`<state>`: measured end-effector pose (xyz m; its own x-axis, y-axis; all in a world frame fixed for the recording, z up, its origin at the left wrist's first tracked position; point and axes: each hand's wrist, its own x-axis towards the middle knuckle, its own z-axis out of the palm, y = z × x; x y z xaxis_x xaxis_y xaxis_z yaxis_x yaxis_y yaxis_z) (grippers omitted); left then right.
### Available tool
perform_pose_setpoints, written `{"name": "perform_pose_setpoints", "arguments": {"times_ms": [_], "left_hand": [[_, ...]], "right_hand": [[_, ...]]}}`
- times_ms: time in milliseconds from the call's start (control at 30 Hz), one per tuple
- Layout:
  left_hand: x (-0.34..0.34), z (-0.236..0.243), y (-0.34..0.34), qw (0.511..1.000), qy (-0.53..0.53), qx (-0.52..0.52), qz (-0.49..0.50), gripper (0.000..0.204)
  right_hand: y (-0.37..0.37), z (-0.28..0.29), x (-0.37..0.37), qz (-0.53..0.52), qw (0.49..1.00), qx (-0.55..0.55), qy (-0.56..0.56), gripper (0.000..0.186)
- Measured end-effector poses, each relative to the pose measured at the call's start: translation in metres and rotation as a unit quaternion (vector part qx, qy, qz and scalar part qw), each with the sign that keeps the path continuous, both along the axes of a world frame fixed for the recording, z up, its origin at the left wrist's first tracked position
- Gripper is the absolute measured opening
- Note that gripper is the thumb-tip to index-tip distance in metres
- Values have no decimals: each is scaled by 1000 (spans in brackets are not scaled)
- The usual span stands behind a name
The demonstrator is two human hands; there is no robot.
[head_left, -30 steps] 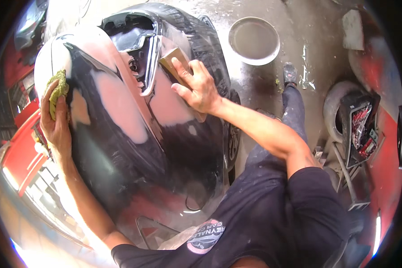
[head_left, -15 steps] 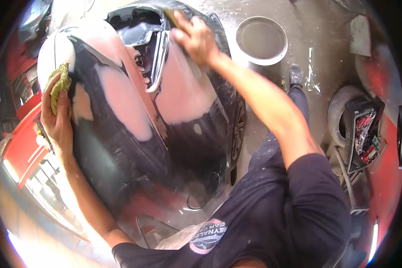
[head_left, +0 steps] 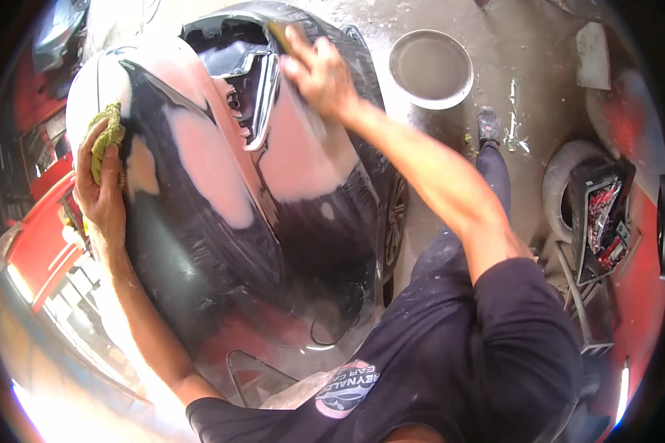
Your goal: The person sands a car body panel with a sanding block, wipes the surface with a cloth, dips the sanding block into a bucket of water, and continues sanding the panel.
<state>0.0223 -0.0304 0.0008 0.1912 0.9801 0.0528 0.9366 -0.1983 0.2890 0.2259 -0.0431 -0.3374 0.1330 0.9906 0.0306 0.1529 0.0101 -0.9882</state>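
Observation:
A car body (head_left: 314, 236), black with pink and white patches, lies in front of me with an open headlight recess (head_left: 262, 96). My left hand (head_left: 100, 181) is closed around a crumpled yellow-green cloth or sponge (head_left: 108, 136), pressed to the rounded left side of the panel. Over the pink area right of the recess, my right hand (head_left: 325, 81) grips a thin yellowish-brown flat pad (head_left: 279, 33) against the surface. Blur keeps me from telling the pad's exact kind, and its underside is hidden.
On the wet floor to the right stands a round basin (head_left: 431, 70) of murky liquid. A tyre (head_left: 561, 192) and a black lamp-like part (head_left: 606, 221) lie farther right. The car's wheel (head_left: 395, 229) shows at its side. Red panels (head_left: 41, 244) stand at the left.
The right hand has shifted slightly along the panel, down in the picture, still gripping the pad. The left hand stays with its cloth or sponge; the whole view has moved slightly.

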Motion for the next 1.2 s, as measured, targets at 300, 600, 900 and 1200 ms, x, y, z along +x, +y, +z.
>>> {"name": "perform_pose_setpoints", "arguments": {"times_ms": [300,600,900,1200], "left_hand": [[15,-12,10,1000,2,5,-3,33],[13,-13,11,1000,-15,-13,9,34],[3,-7,10,1000,-28,4,-8,34],[3,-5,6,999,-25,-10,30,34]], "right_hand": [[46,-26,18,-39,992,85,-88,67],[-9,-23,29,-27,991,111,-63,58],[-87,-10,9,-6,993,118,-30,70],[-101,14,8,0,994,110,23,67]]}}
